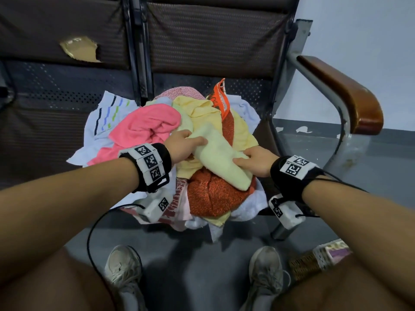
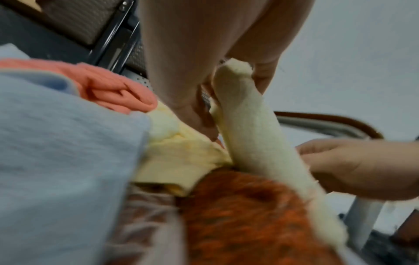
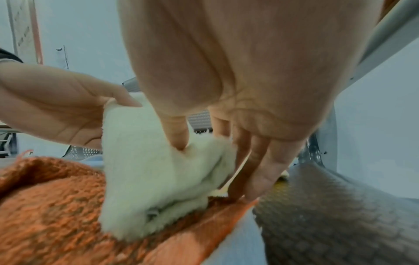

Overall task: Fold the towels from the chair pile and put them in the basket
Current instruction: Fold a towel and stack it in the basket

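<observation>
Atop chair pile (image 1: 208, 198): two hands, left hand (image 1: 184, 147) and right hand (image 1: 258, 160), pinch one pale towel (image 1: 220, 153).

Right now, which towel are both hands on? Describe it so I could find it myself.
Start at the chair with the brown wooden armrest and find the heap of towels on its seat. On top, across the rust-orange towel, lies the pale yellow-green towel, gripped by the left hand and the right hand. It is the palest, fluffiest one.
</observation>
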Motion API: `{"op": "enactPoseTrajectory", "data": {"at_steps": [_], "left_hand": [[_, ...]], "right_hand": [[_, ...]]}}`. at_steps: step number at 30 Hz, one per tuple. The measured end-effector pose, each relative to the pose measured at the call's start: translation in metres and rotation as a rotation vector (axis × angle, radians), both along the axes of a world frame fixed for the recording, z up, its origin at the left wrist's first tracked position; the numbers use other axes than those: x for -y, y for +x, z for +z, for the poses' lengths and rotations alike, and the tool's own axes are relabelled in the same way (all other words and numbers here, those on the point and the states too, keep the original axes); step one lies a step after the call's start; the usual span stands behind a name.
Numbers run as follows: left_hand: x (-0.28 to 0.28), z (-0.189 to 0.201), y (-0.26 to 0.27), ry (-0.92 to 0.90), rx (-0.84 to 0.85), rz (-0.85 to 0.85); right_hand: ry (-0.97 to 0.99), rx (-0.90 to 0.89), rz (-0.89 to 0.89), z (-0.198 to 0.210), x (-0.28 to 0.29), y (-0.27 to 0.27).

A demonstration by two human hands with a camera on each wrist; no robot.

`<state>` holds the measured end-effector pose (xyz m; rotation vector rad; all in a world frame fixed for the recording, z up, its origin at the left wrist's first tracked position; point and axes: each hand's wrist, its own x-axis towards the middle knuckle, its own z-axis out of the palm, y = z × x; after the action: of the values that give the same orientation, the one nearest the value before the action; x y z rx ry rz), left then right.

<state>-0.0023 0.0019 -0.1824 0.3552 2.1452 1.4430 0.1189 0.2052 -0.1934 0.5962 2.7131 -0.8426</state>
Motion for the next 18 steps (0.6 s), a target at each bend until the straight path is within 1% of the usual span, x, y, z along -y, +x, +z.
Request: {"op": "enactPoseTrajectory", "data": {"at_steps": [1, 2, 3, 4, 7, 8, 10, 13, 15, 18], "left_hand": [[-0.004, 0.008, 0.007, 0.103, 0.033, 0.024], [-0.010, 0.015, 0.013, 0.187, 0.064, 0.027], [-0.015, 0.023, 0.019, 0.244, 0.082, 0.018], [-0.020, 0.029, 0.024, 0.294, 0.091, -0.001], [-0.032, 0.051, 0.043, 0.413, 0.090, -0.122], [-0.035, 0.059, 0.049, 0.449, 0.100, -0.175], [-0.041, 0.072, 0.064, 0.500, 0.120, -0.262], [-0.059, 0.081, 0.084, 0.497, 0.133, -0.329], [-0.074, 0.077, 0.101, 0.414, 0.154, -0.384], [-0.107, 0.058, 0.134, 0.293, 0.218, -0.562]], "right_hand": [[0.035, -0.025, -0.002, 0.004, 0.000, 0.003], [0.027, -0.071, -0.014, 0.009, 0.000, 0.006], [-0.045, -0.139, -0.025, 0.016, 0.000, 0.010], [-0.160, -0.228, -0.038, 0.024, 0.002, 0.013], [-0.461, -0.479, -0.122, 0.057, 0.012, 0.030], [-0.531, -0.521, -0.150, 0.067, 0.014, 0.037], [-0.613, -0.524, -0.183, 0.083, 0.016, 0.056], [-0.703, -0.484, -0.285, 0.095, 0.004, 0.088], [-0.763, -0.490, -0.360, 0.100, -0.012, 0.113], [-0.852, -0.558, -0.497, 0.103, -0.045, 0.163]]}}
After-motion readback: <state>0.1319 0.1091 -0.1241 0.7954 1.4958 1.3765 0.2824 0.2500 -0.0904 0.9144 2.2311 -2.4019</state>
